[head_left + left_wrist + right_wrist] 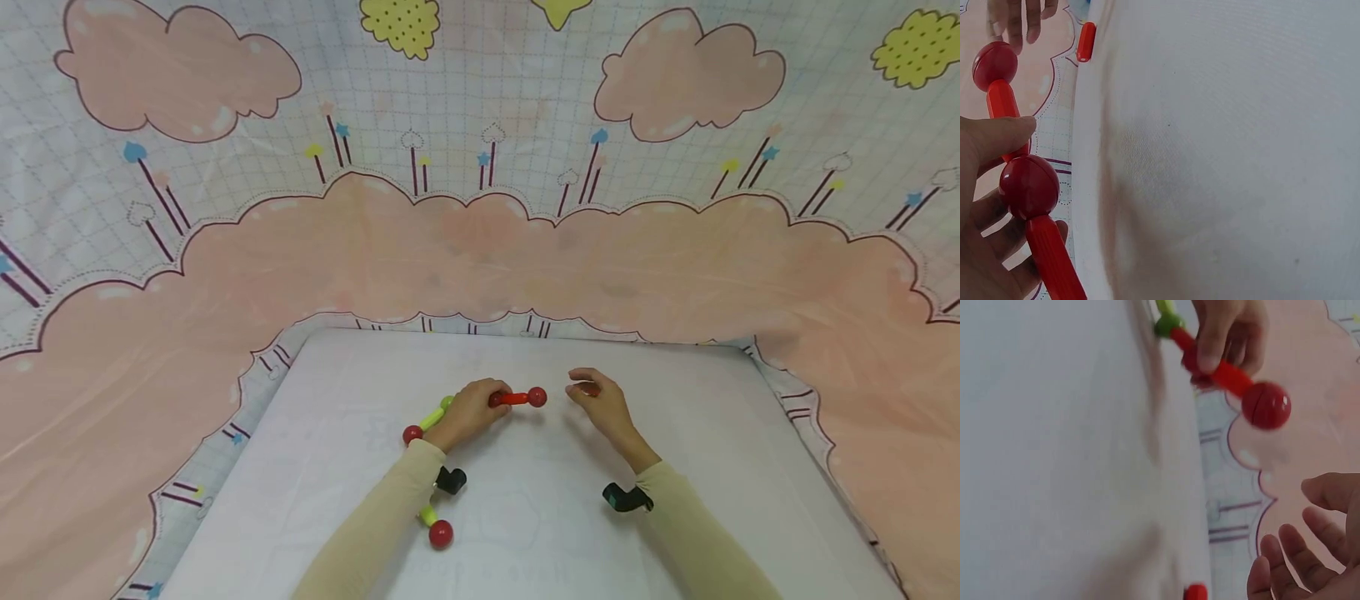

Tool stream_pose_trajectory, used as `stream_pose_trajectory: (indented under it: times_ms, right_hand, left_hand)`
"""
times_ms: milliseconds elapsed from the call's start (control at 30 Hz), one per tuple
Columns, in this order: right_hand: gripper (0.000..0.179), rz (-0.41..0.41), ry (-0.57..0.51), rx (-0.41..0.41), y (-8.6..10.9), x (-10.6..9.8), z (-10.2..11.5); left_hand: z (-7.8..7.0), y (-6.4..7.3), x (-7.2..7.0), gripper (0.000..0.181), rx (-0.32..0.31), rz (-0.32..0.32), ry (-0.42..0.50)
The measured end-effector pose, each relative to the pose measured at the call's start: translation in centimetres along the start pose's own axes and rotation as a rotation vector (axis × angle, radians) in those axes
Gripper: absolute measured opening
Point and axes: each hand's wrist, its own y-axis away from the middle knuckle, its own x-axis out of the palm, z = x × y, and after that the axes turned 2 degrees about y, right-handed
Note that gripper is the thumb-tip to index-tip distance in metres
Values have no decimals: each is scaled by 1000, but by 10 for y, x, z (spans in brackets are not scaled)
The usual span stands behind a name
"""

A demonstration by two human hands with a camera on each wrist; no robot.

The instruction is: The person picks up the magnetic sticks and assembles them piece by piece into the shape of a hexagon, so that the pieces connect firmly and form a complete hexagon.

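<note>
My left hand (pixel 468 412) pinches a chain of red balls and red sticks between thumb and fingers. Its far red ball (pixel 537 397) sticks out to the right on a red stick (pixel 515 399); another red ball (pixel 1030 186) sits by my fingers in the left wrist view. A green ball (pixel 1169 325) joins the chain's other end. My right hand (pixel 607 410) hovers apart from the chain, fingers spread and holding nothing, as the right wrist view shows. A loose red stick (pixel 1086 42) lies on the table near it, partly hidden by that hand in the head view.
Left of my left hand, a yellow-green stick (pixel 432 419) links the green ball to a red ball (pixel 412 434). Nearer me, another red ball (pixel 441 534) with a yellow-green stick shows beside the left sleeve. The white table (pixel 540 533) meets a cloud-patterned cloth (pixel 480 258) behind.
</note>
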Motion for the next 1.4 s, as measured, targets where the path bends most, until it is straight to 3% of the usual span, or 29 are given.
stream_pose_trajectory:
  times_ms: [133,333,767,1067,1200,1400]
  right_hand:
    - [35,-16,103,24,-4,-15,-12]
    - [34,27,242,57,-10,-30,-33]
    - [40,90,220,188,-25,-36,-49]
    - [36,93,290,247,-32,-32,-47]
    - [33,87,336,247,-32,-29,-49]
    - [33,65,365,181,-29,-27,-50]
  left_hand:
    - [1,1,1,23,-3,9,16]
    - [0,1,2,23,-5,17,16]
    - [0,1,0,23,-8,15,10]
    - [-2,1,-1,23,-18,20,18]
    - [-1,1,-1,24,-18,21,18]
    - [0,3,0,24,-30,21,22]
